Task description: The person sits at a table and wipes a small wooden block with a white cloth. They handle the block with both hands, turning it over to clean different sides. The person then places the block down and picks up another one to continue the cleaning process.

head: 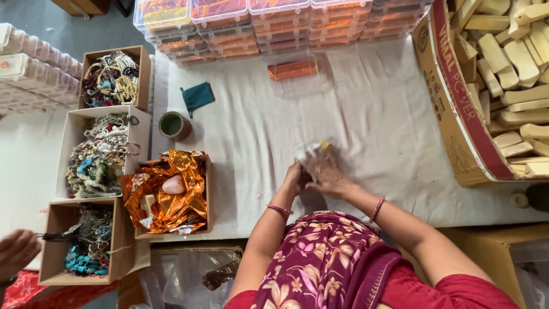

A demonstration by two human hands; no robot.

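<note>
My left hand [293, 178] and my right hand [326, 174] meet over the white cloth [366, 114], close to the near edge of the table. Both hold a small clear plastic packet [311, 151] with a small yellow piece [325, 145] at its top; motion blurs it. The right hand lies over the packet, while the left pinches it from the left side. I have a bangle on each wrist.
Left of my hands: a box of orange foil [171, 194] with a pink stone [174, 184], three boxes of beaded bracelets [100, 154], a small green-lined cup [173, 125], a teal pouch [197, 96]. Stacked clear boxes [274, 23] behind, a carton of wooden blocks [503, 74] right. Another person's hand [16, 252] bottom left.
</note>
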